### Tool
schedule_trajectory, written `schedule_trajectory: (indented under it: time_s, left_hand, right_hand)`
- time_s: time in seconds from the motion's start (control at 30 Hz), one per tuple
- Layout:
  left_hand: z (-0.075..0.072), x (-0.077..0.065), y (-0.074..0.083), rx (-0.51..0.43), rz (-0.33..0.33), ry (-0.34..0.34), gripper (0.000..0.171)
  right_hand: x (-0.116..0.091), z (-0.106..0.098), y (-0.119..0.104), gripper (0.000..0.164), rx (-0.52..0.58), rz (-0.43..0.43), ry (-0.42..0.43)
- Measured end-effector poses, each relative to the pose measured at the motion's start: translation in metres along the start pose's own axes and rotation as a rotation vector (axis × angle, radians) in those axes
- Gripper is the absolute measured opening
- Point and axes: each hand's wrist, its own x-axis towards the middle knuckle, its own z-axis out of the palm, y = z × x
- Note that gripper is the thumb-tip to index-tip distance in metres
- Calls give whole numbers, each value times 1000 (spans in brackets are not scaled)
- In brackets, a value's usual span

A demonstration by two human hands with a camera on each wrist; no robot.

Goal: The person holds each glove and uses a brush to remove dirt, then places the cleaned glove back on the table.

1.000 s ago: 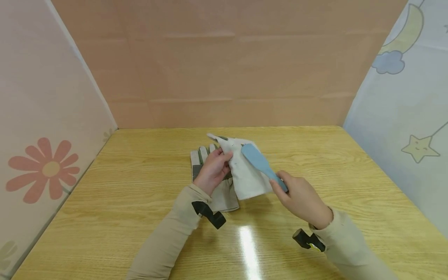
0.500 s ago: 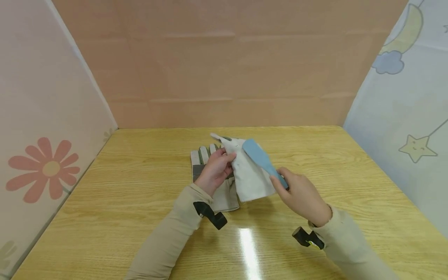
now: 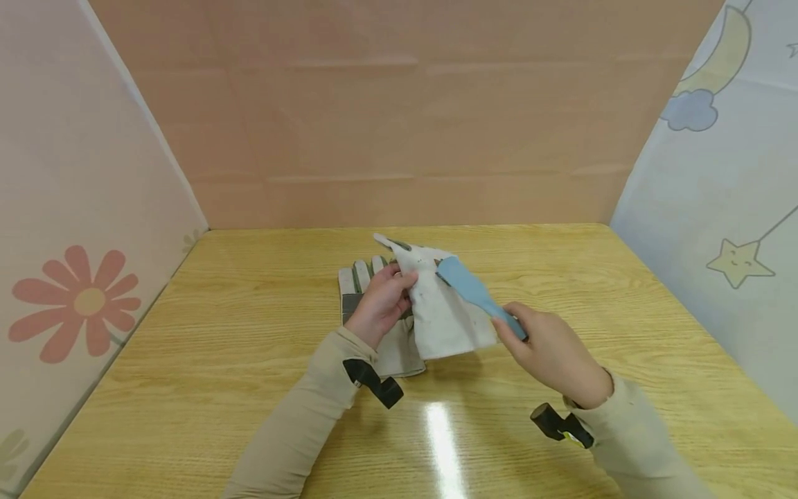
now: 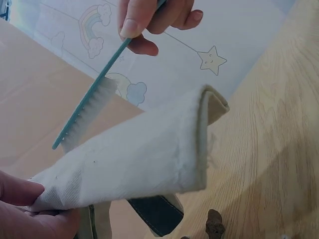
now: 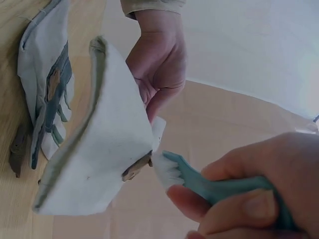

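Observation:
My left hand (image 3: 382,301) pinches a white canvas work glove (image 3: 442,322) by its side, holding it raised with the wide cuff towards me. My right hand (image 3: 551,350) grips the handle of a light blue brush (image 3: 472,287). In the right wrist view the brush's white bristles (image 5: 168,169) are right at the glove, beside a brown flake (image 5: 135,168) on the cloth. Small dark specks dot the fabric. A second glove (image 3: 399,353), white with grey and green parts, lies on the table below, partly hidden by my left hand and the raised glove.
The wood-grain table (image 3: 249,277) runs back to a plain peach backdrop (image 3: 399,138). Printed panels stand at left and right. A brown scrap (image 5: 19,149) lies on the table near the second glove. Black wrist mounts (image 3: 374,382) sit on both sleeves.
The brush first rose a little off to the right, then came down and right along the glove with my right hand. My left hand and the held glove have barely shifted.

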Motion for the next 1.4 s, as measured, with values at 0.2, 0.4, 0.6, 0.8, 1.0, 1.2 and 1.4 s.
schedule_trajectory:
  time_s: [0.2, 0.4, 0.6, 0.8, 1.0, 1.2, 1.4]
  left_hand:
    - [0, 1, -1, 4, 6, -12, 40]
    - [-2, 2, -2, -27, 8, -12, 40]
    - [-6, 3, -1, -59, 1, 29, 41]
    - [-4, 3, -1, -40, 10, 6, 41]
    - [1, 1, -2, -9, -5, -29, 43]
    - [1, 1, -2, -6, -5, 14, 42]
    - [2, 1, -2, 17, -9, 0, 43]
  right_hand:
    - [4, 5, -2, 14, 60, 0, 39]
    - [6, 14, -3, 12, 47, -5, -9]
    - [1, 9, 2, 11, 9, 1, -24]
    - [2, 9, 6, 15, 72, 24, 30]
    - [4, 15, 5, 14, 65, 4, 19]
    - [-1, 14, 6, 7, 19, -54, 42]
    - [-4, 5, 8, 6, -26, -41, 12]
